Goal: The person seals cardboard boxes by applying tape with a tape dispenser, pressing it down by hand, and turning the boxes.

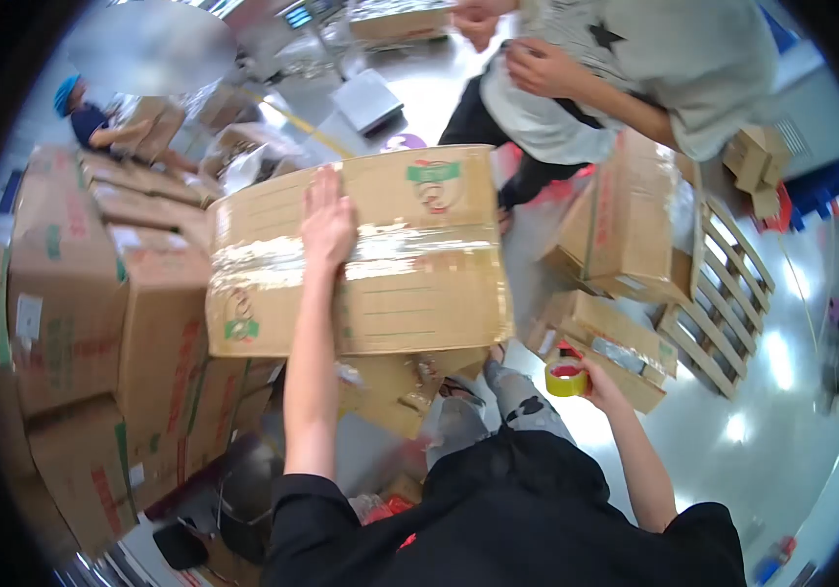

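Note:
A large cardboard box (419,303) stands in front of me, with shiny clear tape across the middle of its top and green printed marks near two corners. My left hand (328,227) lies flat on that top, over the tape band, fingers stretched out and pointing away from me. Off the box's near right corner, my right hand (603,383) grips a tape dispenser (566,377) with a yellow roll and red parts. The dispenser is apart from the box. My right fingers are partly hidden behind it.
Stacked cartons (160,333) crowd the left side. On the right are another taped carton (630,215), a smaller carton (600,328) and a wooden pallet (723,293). Beyond the box stands a person in a white shirt (634,59); another person (91,122) is far left.

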